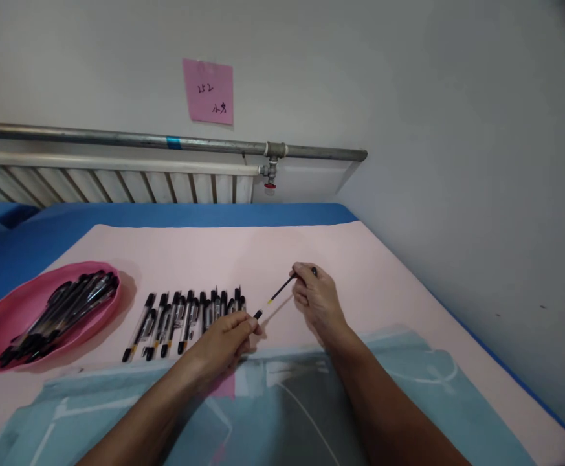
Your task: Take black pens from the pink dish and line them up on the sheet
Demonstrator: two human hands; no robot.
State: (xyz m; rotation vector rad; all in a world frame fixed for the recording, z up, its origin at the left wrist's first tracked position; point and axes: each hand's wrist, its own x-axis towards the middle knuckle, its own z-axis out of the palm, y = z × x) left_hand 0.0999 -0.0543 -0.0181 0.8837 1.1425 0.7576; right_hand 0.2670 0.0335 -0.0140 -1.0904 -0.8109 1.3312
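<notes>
My right hand (315, 296) pinches a thin black pen refill (282, 290) with a yellowish tip, held slanted above the pink sheet (243, 252). My left hand (226, 340) is closed on a small black pen part (257, 314), its end close to the refill's tip. Just left of my left hand lies a row of several clear-barrelled black pens (185, 316), side by side. Farther left, a pink oval tray (0, 317) holds a heap of more black pens (61, 314).
The pink sheet lies on a blue surface (44, 226) that runs to a white wall on the right. A light blue printed cloth (282, 408) covers the near edge under my forearms. Behind are a radiator (117, 184), a metal pipe (166, 140) and a pink note (208, 91).
</notes>
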